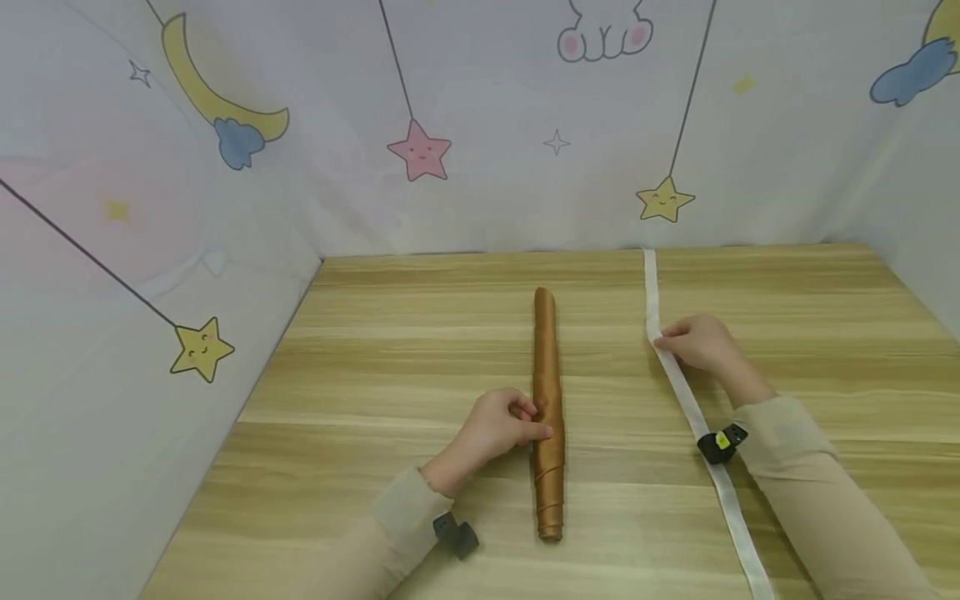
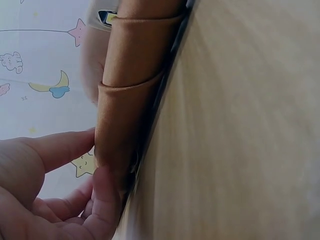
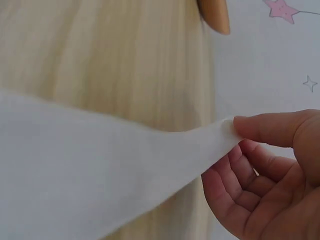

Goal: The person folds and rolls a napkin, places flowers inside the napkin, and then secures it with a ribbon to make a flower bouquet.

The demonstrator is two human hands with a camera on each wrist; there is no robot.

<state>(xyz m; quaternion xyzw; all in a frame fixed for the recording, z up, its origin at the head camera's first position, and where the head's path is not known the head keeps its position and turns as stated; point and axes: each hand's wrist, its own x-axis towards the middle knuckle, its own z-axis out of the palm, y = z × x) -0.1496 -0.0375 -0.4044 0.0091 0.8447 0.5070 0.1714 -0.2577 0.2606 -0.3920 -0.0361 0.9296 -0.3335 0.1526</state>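
A roll of shiny brown cloth, satin-like and with overlapping layers, lies lengthwise on the table. My left hand is at its left side, thumb on top and curled fingers at the edge. In the left wrist view, thumb and fingertips of the left hand hold the brown roll from the side. A long white ribbon runs from the table's back edge toward the front right. My right hand pinches it between thumb and fingers. The right wrist view has the ribbon slightly lifted and bent at the right hand.
The wood-grain table is bounded by white curtains printed with stars and moons at the back and sides. Small dark wrist cameras sit at the left cuff and the right cuff, the right one overlapping the ribbon in the head view.
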